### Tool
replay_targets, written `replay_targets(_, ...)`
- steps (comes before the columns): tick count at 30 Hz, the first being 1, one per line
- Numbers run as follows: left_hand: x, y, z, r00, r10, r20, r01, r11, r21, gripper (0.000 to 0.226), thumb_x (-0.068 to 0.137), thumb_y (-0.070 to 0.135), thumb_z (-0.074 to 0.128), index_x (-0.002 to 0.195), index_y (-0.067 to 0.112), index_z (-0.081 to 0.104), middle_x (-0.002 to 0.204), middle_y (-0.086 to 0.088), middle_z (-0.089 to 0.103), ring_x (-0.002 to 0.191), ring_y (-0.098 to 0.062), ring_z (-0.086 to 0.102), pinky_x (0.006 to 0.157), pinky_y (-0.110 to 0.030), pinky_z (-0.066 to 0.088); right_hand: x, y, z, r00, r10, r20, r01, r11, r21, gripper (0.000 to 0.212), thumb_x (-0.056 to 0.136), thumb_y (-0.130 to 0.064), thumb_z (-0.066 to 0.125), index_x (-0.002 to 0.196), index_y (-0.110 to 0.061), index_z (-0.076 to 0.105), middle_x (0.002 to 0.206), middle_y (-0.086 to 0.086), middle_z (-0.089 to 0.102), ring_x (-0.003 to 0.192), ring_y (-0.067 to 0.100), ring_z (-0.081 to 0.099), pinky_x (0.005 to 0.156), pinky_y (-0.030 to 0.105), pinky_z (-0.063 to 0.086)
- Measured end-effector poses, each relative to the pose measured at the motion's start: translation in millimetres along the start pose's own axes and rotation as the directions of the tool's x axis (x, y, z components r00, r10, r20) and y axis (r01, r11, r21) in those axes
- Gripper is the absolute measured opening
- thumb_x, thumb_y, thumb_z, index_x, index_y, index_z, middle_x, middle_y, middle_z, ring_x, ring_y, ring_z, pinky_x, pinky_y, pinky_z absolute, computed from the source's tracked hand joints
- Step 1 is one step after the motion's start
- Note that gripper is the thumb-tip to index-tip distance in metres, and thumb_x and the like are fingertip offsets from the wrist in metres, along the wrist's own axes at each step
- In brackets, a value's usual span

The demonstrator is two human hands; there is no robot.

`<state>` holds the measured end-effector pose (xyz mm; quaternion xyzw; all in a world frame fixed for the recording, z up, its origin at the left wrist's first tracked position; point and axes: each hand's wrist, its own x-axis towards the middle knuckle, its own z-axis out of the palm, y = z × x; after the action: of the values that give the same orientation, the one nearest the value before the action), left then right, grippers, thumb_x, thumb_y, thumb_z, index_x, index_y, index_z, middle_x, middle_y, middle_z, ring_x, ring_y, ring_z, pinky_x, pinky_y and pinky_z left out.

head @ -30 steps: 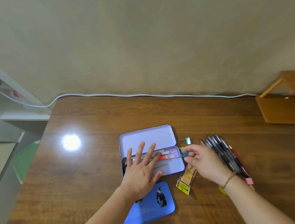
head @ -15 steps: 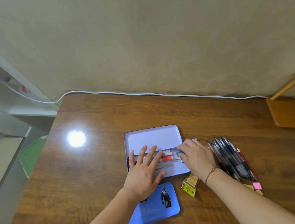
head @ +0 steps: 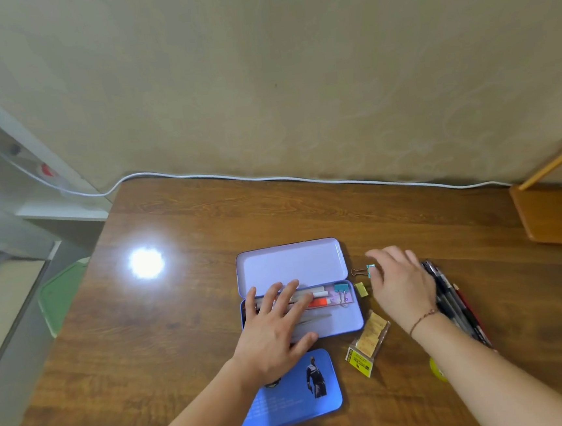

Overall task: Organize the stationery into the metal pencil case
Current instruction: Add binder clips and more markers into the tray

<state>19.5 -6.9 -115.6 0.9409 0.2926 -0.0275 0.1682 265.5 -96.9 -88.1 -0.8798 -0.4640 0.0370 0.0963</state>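
The lilac metal pencil case [head: 347,322] lies open on the wooden desk, lid [head: 291,264] tipped back. Inside lie white and orange pens [head: 317,298], metal tweezers [head: 312,318] and a teal binder clip [head: 341,289]. My left hand [head: 276,325] rests flat on the case, fingers spread. My right hand [head: 403,283] hovers to the right of the case, fingers loosely apart, over a second teal binder clip [head: 370,269] and beside a small yellow clip [head: 361,289]. A bundle of pens [head: 450,296] lies partly under my right wrist.
A blue printed tin lid [head: 299,401] lies near the front edge. A yellow-labelled packet [head: 367,344] sits between case and my right arm. A white cable [head: 303,177] runs along the wall. A wooden stand [head: 558,212] is at far right. A yellow object [head: 436,369] peeks beside my right forearm.
My right hand put a teal binder clip into the case's right end, then drew back right toward the clip on the desk. My left hand stayed on the case.
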Motion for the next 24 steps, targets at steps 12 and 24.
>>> replay_targets(12, -1.6, 1.6, -2.5, 0.999, 0.007, -0.039, -0.007, 1.0, -0.001, 0.063, 0.09, 0.073, 0.026, 0.146, 0.045, 0.023, 0.159, 0.011, 0.02, 0.144, -0.023, 0.02, 0.116, -0.05, -0.008, 11.6, 7.4, -0.6, 0.989, 0.085, 0.122, -0.091, 0.995, 0.041, 0.007, 0.086, -0.039, 0.062, 0.091, -0.036, 0.061, 0.091, -0.017, 0.062, 0.093, 0.01, 0.051, 0.053, 0.024, 0.035)
replay_targets(24, 11.0, 35.2, 3.3, 0.986, 0.137, -0.1, -0.13, 0.989, 0.076, 0.044, 0.089, 0.064, 0.042, 0.117, 0.034, 0.06, 0.162, 0.003, 0.019, 0.147, -0.032, 0.015, 0.113, -0.063, 0.002, -79.9, -28.7, 1.4, 0.972, 0.194, 0.131, -0.218, 0.953, 0.212, 0.025, 0.081, -0.054, 0.063, 0.068, -0.033, 0.063, 0.066, -0.017, 0.058, 0.059, -0.002, 0.051, 0.043, 0.017, 0.033)
